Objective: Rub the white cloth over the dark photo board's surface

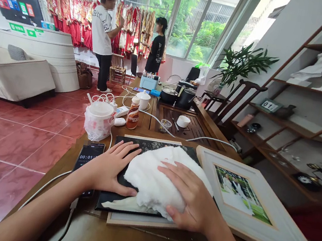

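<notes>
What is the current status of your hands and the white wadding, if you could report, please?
Right hand flat on white wadding. Left hand on black board, at wadding's edge. Framed photo alongside right, phone by left wrist; neither on the wadding.

The left hand [111, 168] and right hand [189, 197] lie palm-down and open, fingers spread, just apart.
</notes>
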The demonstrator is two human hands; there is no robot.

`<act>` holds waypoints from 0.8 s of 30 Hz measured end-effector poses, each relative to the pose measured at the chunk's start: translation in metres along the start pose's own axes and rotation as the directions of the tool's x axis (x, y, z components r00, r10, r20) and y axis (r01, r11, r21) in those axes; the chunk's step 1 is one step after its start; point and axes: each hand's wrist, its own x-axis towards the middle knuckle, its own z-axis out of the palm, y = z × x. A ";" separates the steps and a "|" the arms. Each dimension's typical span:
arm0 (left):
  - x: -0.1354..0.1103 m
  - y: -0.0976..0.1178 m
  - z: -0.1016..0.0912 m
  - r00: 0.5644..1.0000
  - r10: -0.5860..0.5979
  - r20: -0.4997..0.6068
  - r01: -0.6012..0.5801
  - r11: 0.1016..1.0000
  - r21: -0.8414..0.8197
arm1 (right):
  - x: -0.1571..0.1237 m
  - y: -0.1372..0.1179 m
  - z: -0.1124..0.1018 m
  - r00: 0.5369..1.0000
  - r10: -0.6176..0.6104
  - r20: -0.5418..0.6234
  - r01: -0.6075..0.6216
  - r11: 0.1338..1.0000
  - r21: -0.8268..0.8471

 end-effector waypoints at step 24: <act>0.000 -0.002 0.001 1.000 -0.001 -0.008 0.001 1.000 -0.022 | -0.005 0.007 0.000 0.999 0.026 -0.019 -0.027 0.998 -0.059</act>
